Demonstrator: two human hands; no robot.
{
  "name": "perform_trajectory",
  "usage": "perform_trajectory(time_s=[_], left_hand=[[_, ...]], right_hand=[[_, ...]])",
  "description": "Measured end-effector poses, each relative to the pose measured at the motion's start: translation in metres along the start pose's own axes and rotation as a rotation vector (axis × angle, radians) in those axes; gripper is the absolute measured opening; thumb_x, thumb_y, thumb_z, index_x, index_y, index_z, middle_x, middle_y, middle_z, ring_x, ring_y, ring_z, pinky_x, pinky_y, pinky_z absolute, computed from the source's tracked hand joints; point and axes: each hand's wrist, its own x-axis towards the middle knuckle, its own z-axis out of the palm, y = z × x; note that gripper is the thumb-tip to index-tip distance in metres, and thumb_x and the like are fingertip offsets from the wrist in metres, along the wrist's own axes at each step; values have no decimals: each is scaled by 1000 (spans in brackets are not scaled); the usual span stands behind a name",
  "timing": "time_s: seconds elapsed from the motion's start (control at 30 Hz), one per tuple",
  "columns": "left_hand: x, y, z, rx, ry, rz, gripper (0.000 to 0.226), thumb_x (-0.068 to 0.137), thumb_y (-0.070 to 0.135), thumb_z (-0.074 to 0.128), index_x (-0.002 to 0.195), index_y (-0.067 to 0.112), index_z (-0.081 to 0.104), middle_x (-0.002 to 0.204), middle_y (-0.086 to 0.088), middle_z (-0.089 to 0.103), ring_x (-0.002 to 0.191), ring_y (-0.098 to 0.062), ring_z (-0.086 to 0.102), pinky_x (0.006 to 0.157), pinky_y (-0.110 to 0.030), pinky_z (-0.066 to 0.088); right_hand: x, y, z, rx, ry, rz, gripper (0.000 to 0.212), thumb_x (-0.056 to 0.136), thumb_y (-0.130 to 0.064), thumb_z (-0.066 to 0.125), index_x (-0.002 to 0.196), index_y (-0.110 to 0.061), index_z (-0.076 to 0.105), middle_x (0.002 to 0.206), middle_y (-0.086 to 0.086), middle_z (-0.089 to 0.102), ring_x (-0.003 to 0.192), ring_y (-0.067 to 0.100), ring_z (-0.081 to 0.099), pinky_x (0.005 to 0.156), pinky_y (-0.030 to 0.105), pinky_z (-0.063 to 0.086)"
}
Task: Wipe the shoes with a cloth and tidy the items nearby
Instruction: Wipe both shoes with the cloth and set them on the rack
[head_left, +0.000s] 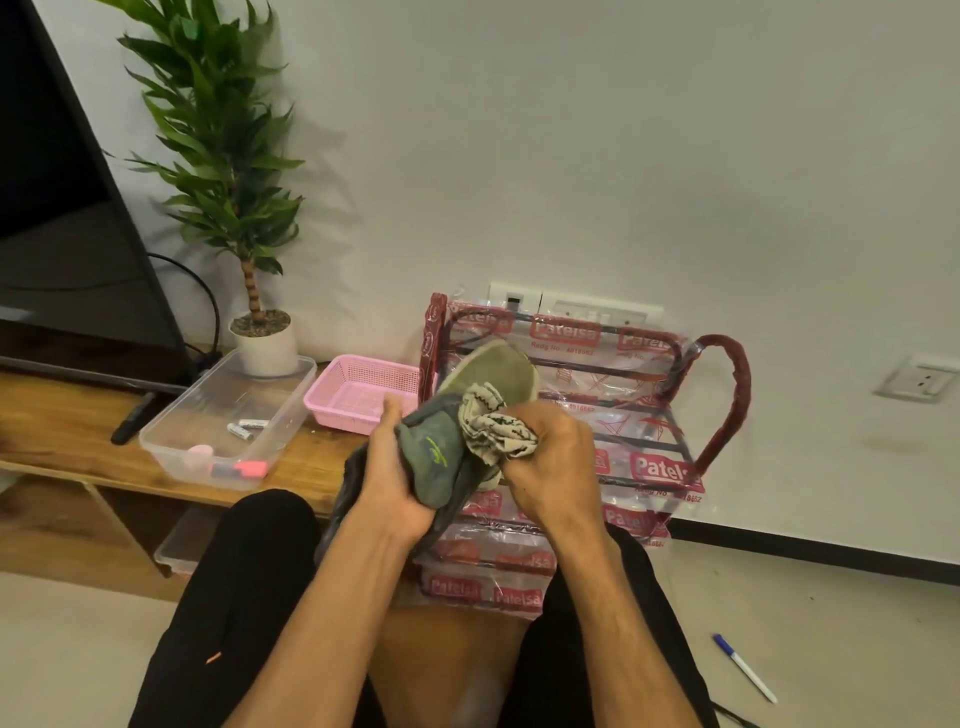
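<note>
Shoe (434, 457): centre of view, sole tipped toward 12 o'clock.
Left hand (392, 478): fingers wrapped round the shoe.
Right hand (553, 462): fingers clutch the bunched cloth (493, 426), pressed at the shoe's 2 o'clock.
Technique: brace firmly and rub in short strokes.

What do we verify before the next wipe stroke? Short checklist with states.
1. Left hand grips the shoe: ok, curled round it.
2. Right hand holds the cloth: ok, bunched in its grip.
3. Cloth touches shoe: ok, pressed near the sole.
4. Shoe clean: cannot tell, surface blurred.
5. Pen tidied: not ok, lies on the floor.
</note>
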Motion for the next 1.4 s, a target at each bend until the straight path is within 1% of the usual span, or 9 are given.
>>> perform_trajectory(time_s=[0.23,0.4,0.5,0.63,0.8,0.97,1.03,1.17,1.4], left_hand=[[-7,-6,9,132,-14,13,63,99,60,35,107,9,71,104,-14,75,86,-24,75,70,-33,59],[-4,-8,4,179,-56,30,86,86,79,29,124,11,66,122,-19,68,112,-32,67,98,-46,49],[-3,-11,3,195,-53,3,85,88,78,26,119,11,68,117,-20,70,105,-33,70,93,-47,50],[0,-18,4,307,-32,52,69,98,64,26,120,13,66,109,-13,74,100,-24,72,88,-40,53],[0,-18,6,389,-38,94,61,100,58,23,118,17,65,104,-4,76,100,-15,72,85,-32,53],[-2,-7,3,122,-24,33,73,97,64,31,94,11,81,104,-17,74,88,-29,74,76,-43,57],[-5,-6,3,51,-16,16,69,96,64,36,101,9,77,105,-19,74,86,-31,74,74,-43,58],[-5,-13,7,-9,-16,-24,68,98,62,35,97,9,78,100,-18,75,81,-30,75,74,-42,54],[1,-19,-6,70,101,-44,58,97,52,37,90,7,73,86,-18,73,78,-32,71,72,-40,57]], right_hand=[[4,-5,7,225,150,175,35,73,5,73,100,-17,78,91,-10,74,79,-3,65,68,4,48],[8,-9,-4,264,-119,225,20,75,-5,79,85,-22,78,77,-11,75,76,7,70,67,34,60],[10,-11,-11,212,-249,215,7,75,-9,79,76,-13,74,73,-1,74,71,17,70,61,39,58],[15,-16,-8,99,-47,229,15,76,-2,69,73,-16,73,66,-7,71,58,5,63,47,22,49],[12,-18,3,81,114,207,24,75,-3,70,91,-20,77,80,-10,73,69,5,66,61,28,58],[8,-13,1,353,-193,207,18,73,-9,80,88,-18,78,82,-6,77,81,11,72,70,42,60],[10,-10,-1,376,-181,224,17,72,-10,81,88,-16,78,82,-3,77,82,17,73,70,46,60],[8,-15,1,170,36,200,21,74,-1,70,81,-19,78,71,-6,73,65,8,67,54,27,53],[-4,-24,2,378,-318,217,14,72,-6,81,79,-18,77,76,-4,76,75,12,73,66,39,60]])
